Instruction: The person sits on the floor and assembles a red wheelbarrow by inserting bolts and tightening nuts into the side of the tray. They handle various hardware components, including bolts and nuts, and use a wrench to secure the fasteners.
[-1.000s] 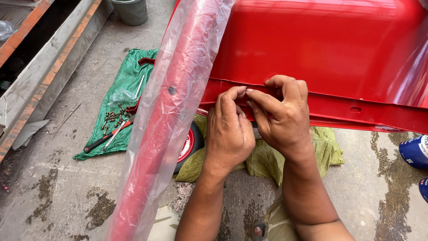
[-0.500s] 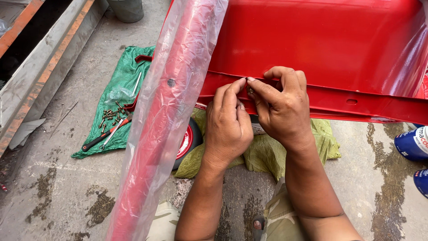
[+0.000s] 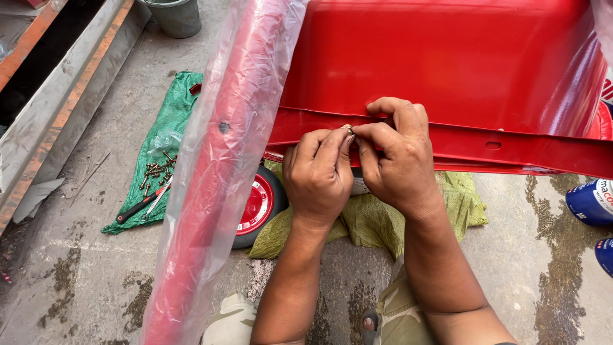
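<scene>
At lower centre, two forearms rise to the hands. Left hand and right hand meet at centre frame, fingertips pinched together on a small metal fastener, held against the flange of the red tray. Left of them, a plastic-wrapped red bar; beyond, a red wheel, and scattered bolts on a green sack at left.
</scene>
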